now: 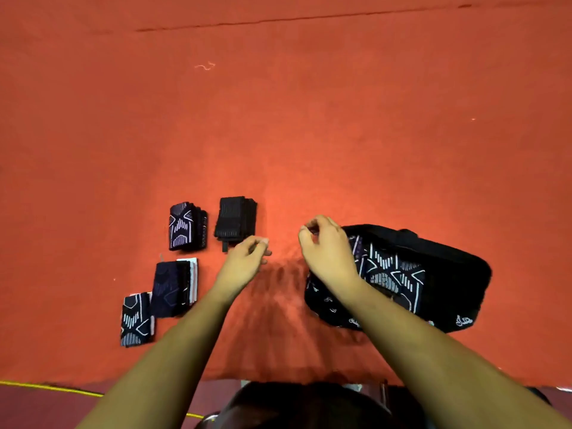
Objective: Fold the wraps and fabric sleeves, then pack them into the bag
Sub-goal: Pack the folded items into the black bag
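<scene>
A black bag lies at the right on the red cloth, with a folded white-patterned sleeve in its opening. My right hand is at the bag's near-left corner, its fingers curled and pinching the dark edge there. My left hand hovers just below a folded black wrap stack, fingers loosely curled and holding nothing. Left of that stack lies a folded patterned sleeve stack. Two more folded stacks lie nearer me: a dark one with white edges and a patterned one.
A red cloth covers the whole table, with a loose white thread far back. The table's near edge runs along the bottom, with a yellow line on the floor below it. My dark lap fills the bottom centre.
</scene>
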{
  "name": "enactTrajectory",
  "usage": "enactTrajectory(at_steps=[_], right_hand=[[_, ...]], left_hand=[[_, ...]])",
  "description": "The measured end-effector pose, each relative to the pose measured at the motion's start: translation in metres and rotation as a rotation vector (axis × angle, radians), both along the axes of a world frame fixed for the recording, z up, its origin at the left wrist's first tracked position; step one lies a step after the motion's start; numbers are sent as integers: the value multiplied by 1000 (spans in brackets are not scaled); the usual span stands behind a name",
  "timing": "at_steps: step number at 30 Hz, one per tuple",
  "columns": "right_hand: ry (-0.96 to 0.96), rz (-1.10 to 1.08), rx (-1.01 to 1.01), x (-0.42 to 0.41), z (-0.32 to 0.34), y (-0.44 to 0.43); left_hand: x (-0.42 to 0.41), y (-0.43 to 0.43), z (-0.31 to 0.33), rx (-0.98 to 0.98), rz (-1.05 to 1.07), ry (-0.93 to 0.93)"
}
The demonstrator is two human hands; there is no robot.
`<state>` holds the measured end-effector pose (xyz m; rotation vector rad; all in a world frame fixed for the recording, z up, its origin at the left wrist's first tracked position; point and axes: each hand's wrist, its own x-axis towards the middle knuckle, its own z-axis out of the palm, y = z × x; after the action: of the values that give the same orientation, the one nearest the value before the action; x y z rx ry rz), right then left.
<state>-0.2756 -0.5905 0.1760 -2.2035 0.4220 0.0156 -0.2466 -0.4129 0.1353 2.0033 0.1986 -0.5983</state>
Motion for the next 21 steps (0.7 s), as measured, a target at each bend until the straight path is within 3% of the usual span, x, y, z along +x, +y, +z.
enactTrajectory(at_steps=[10, 15, 21], right_hand=[[485, 42, 451, 40, -82, 211], [640, 108, 573, 39, -123, 277], [668, -24, 641, 42, -183, 317]], left_hand=[[27, 231, -37, 355, 293, -107], [36, 260, -75, 137, 395, 220], [37, 269, -129, -108, 408, 477]])
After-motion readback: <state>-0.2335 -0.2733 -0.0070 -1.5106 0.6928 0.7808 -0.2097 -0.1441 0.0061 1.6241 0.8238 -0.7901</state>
